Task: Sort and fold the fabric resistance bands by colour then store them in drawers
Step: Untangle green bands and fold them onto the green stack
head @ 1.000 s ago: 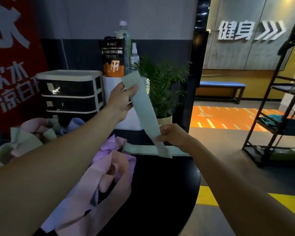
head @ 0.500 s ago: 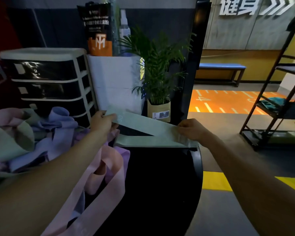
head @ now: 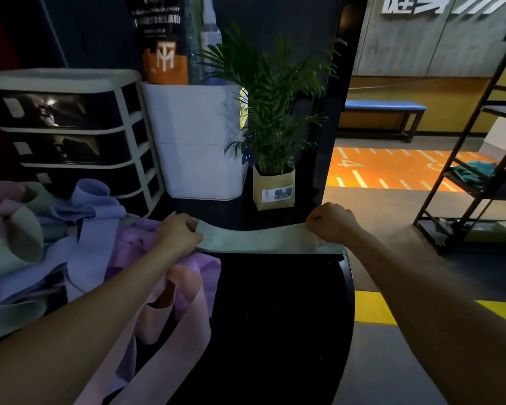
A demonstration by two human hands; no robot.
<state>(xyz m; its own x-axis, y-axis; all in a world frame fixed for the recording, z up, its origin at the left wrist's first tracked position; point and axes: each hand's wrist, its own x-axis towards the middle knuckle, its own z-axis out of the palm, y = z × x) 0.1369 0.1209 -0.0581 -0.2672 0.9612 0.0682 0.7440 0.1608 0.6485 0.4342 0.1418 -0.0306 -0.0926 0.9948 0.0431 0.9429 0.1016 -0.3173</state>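
— Green fabric, that's what both hands have: a pale green band (head: 263,239) stretched flat along the far edge of the black counter (head: 275,317), seen from the head camera, the only view there is.

— How are the hands set?

— The left hand (head: 179,234) has its fingers curled, pinching the band's left end; the right hand (head: 332,221) is fisted around the right end, near the far right corner. Neither holds anything else.

— Which step is this, would you say?

— Laying one green band out for folding, I'd judge. A second green strip seems to lie directly under it, though I can't tell for sure. Next it wants one end brought over onto the other, edges matched.

— And the rest?

— A loose heap of bands (head: 79,229), lilac, pink, blue and green, covers the left side of the counter, unsorted. The drawer unit (head: 70,135) stands at the far left corner, its drawers closed.

— Any writing?

— Faint lettering on the band beside the left hand, too small to read. An orange-and-black packet (head: 164,45) behind the drawers carries an "M"-like logo and Chinese text. Large white characters on the far wall (head: 435,4) are cut off at the top.
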